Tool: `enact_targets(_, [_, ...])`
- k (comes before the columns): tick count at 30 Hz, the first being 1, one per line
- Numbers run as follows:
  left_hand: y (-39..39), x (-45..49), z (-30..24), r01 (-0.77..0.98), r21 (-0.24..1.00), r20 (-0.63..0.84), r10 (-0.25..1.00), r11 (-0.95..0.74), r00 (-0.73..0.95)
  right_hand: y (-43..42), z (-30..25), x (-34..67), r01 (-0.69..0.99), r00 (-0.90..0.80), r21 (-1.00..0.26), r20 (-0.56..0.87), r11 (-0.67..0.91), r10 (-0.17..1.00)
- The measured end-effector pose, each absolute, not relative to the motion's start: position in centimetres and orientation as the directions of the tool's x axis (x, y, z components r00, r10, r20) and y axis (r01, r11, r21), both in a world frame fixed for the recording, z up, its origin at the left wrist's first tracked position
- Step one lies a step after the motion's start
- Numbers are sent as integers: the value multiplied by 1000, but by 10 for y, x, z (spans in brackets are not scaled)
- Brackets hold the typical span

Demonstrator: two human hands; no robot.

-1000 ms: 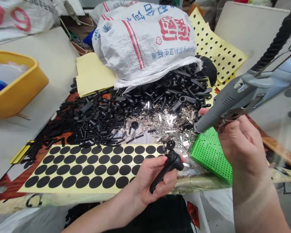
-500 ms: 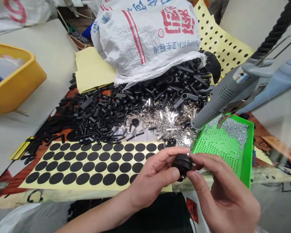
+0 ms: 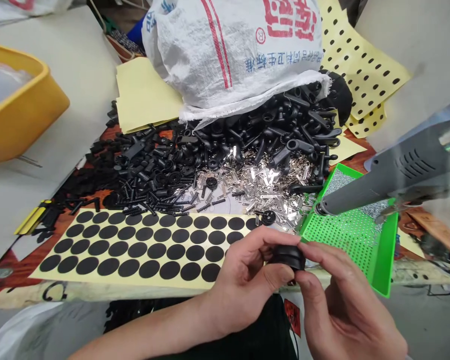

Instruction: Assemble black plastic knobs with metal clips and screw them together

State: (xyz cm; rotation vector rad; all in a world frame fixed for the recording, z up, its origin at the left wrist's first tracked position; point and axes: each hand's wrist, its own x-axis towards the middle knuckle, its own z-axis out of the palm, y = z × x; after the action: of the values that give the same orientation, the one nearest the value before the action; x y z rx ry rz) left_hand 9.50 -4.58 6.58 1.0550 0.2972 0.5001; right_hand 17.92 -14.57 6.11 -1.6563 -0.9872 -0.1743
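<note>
Between both hands, in front of the table's edge, is a small round black plastic part (image 3: 288,257) with a stepped rim. My left hand (image 3: 249,280) pinches it from the left, thumb in front and index finger over the top. From the right, the thumb and index fingertips of my right hand (image 3: 345,295) close on its side. Its underside is mostly hidden by the fingers. Left of the hands lies a yellow sheet (image 3: 108,281) with rows of black round stickers. A green perforated tray (image 3: 384,280) of small metal screws stands to the right.
Loose black plastic parts (image 3: 165,170) and shiny metal strips (image 3: 270,182) are heaped behind the sheet, under a white woven sack (image 3: 225,55). A grey electric screwdriver (image 3: 382,180) hangs over the tray. A yellow bin (image 3: 41,115) stands at left, near a yellow-handled tool (image 3: 32,220).
The screwdriver has swung right and lower, its tip now over the tray. Both hands still grip the black part, which has shifted slightly right and turned. The view has moved a little.
</note>
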Motion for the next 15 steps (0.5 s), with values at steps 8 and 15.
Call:
enact_targets(8, [-55, 97, 64, -283, 908, 65, 564, 309, 824, -152, 61, 178, 690, 624, -721, 553, -58, 552])
enact_targets(15, [-58, 99, 58, -273, 894, 27, 565, 355, 825, -149, 62, 175, 664, 672, -743, 541, -87, 505])
